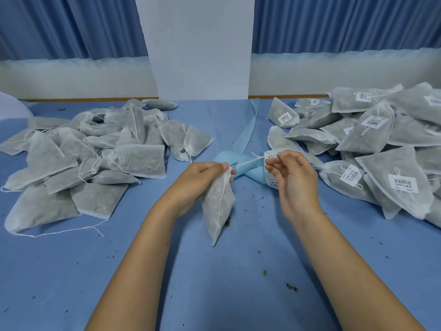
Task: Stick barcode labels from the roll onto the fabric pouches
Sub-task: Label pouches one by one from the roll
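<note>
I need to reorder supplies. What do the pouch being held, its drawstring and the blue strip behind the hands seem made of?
The pouch: thin matte non-woven fabric, likely; dark filling shows through. The drawstring: white thin thread, perhaps cotton. The blue strip: smooth, slightly glossy paper backing, probably; it curls in loose loops.

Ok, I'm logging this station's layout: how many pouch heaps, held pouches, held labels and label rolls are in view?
Pouch heaps: 2 (unlabelled heap, labelled heap)
Held pouch: 1, gripped by the left hand
Held label: 1, pinched by the right hand
Label roll: 1
Total: 5
</note>
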The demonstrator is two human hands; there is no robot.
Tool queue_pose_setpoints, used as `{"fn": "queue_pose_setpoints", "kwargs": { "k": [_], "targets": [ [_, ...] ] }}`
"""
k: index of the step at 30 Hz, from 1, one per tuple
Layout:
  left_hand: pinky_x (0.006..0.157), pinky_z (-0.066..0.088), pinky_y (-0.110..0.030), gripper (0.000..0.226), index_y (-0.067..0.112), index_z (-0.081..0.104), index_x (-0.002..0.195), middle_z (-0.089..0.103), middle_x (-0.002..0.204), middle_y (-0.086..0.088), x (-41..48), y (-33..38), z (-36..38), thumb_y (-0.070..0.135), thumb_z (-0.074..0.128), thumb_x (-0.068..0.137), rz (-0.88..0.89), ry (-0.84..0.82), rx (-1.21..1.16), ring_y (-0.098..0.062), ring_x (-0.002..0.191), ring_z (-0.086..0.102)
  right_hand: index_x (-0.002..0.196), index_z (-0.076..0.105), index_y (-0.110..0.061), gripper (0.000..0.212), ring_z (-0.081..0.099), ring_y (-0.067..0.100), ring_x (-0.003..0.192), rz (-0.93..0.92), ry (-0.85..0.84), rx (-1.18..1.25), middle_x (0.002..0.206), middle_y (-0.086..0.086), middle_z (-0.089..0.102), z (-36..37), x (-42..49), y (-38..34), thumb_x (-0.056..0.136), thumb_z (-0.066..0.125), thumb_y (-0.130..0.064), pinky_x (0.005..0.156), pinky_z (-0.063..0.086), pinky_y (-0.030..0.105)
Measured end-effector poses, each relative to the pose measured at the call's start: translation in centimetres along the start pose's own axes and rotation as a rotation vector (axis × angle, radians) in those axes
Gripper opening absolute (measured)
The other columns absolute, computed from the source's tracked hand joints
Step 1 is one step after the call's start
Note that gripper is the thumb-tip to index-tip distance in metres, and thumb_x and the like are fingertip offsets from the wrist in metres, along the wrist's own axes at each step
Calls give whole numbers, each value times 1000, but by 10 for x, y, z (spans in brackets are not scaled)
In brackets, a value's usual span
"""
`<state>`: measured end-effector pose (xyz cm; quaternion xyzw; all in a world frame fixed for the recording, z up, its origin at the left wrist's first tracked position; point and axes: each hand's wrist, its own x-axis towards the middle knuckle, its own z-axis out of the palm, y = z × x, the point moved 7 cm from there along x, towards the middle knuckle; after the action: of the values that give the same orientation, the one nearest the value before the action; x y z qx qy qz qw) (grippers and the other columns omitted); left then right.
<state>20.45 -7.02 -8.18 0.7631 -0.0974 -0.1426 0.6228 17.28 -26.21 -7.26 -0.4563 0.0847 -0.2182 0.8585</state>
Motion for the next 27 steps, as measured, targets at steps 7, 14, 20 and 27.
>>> {"fn": "queue_pose_setpoints", "kwargs": {
  "k": [7, 14, 20, 27],
  "targets": [
    [64, 44, -16, 5, 19, 70, 86, 67, 80, 5, 1, 1, -9, 22, 74, 84, 39, 60, 24, -8, 71, 60, 81, 55, -5, 18, 71, 24, 81, -81, -106, 57, 92, 12, 65, 11, -7, -8, 96, 46, 0, 77, 55, 27],
    [55, 38, -23, 23, 11, 54, 83, 48, 77, -5, 7, -8, -15, 29, 65, 91, -17, 293, -19, -15, 66, 46, 85, 57, 3, 13, 71, 30, 85, -202, -426, -168, 87, 17, 70, 38, -26, -4, 94, 49, 4, 77, 55, 29],
    [77, 35, -36, 17, 15, 52, 91, 46, 88, -7, 4, -2, -14, 31, 54, 87, 10, 269, -216, -20, 84, 44, 77, 65, 3, 11, 66, 18, 88, -236, -602, -595, 90, 10, 70, 49, -35, 12, 85, 60, 8, 86, 51, 29],
    [79, 51, -33, 17, 10, 60, 87, 65, 85, -10, 4, 7, -5, 23, 52, 97, 91, 169, -569, -21, 86, 65, 74, 65, -19, 16, 53, 0, 103, -217, -614, -806, 115, -5, 54, 48, -36, 19, 84, 68, -7, 89, 35, 10]
  ]
}}
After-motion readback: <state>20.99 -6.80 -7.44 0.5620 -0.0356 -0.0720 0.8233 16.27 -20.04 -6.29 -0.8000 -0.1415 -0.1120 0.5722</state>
